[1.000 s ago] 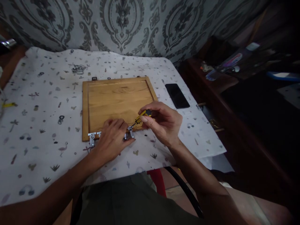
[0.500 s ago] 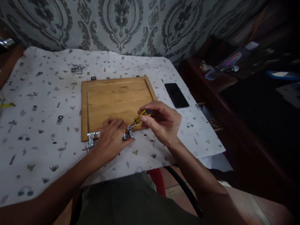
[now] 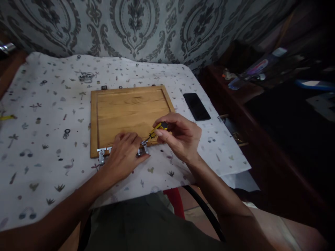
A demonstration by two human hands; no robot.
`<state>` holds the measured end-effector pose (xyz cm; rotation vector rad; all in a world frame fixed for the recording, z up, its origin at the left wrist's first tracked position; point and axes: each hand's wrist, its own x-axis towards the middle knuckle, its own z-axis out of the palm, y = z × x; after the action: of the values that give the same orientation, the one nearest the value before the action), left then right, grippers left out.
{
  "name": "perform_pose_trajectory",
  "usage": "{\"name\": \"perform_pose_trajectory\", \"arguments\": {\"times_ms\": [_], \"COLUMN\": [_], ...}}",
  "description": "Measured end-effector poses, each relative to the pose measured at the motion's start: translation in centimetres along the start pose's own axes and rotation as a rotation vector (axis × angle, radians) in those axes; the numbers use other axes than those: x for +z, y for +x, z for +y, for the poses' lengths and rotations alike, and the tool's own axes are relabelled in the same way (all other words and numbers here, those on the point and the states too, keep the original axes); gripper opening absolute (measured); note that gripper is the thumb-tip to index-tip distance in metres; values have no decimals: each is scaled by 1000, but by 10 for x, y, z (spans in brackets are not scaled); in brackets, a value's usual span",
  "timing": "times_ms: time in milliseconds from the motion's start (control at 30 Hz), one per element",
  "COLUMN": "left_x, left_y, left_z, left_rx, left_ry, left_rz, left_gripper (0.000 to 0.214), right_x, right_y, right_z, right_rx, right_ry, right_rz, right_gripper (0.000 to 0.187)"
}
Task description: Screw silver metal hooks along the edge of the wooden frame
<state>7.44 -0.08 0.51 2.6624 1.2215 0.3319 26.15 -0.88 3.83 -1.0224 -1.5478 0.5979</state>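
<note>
A wooden cabinet door panel lies flat on the patterned white tablecloth. Two metal hinges sit at its near edge: the left hinge is free, the right hinge is under my fingers. My left hand rests curled over the panel's near edge, its fingertips pressing on the right hinge. My right hand pinches a small yellow-and-black screwdriver, with its tip down at the right hinge.
A black phone lies right of the panel near the table's right edge. Small metal parts sit at the back left. A dark wooden shelf with clutter stands on the right. A patterned wall is behind.
Almost nothing differs. Both hands stay at the right hinge; the view has shifted very slightly.
</note>
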Motion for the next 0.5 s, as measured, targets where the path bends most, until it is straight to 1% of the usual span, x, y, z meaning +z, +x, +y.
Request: {"name": "perform_pose_trajectory", "arguments": {"times_ms": [167,333,433,500], "left_x": [-1,1,1,0], "left_y": [0,-2,-2,-1], "left_z": [1,0,-1,0], "left_rx": [-2,6,2,-7], "left_ry": [-10,-19,-35,-42], "left_rz": [-14,11,5,-5], "left_gripper": [33,30,29,29], "right_x": [-1,-5,-10,-12], "right_y": [4,9,10,11], "right_z": [-2,-5,-8,-10], "right_rx": [-86,-154,-159,-143], "right_ry": [-20,-37,-30,-22], "right_rz": [-77,-179,-252,-278], "right_gripper": [23,21,22,22]}}
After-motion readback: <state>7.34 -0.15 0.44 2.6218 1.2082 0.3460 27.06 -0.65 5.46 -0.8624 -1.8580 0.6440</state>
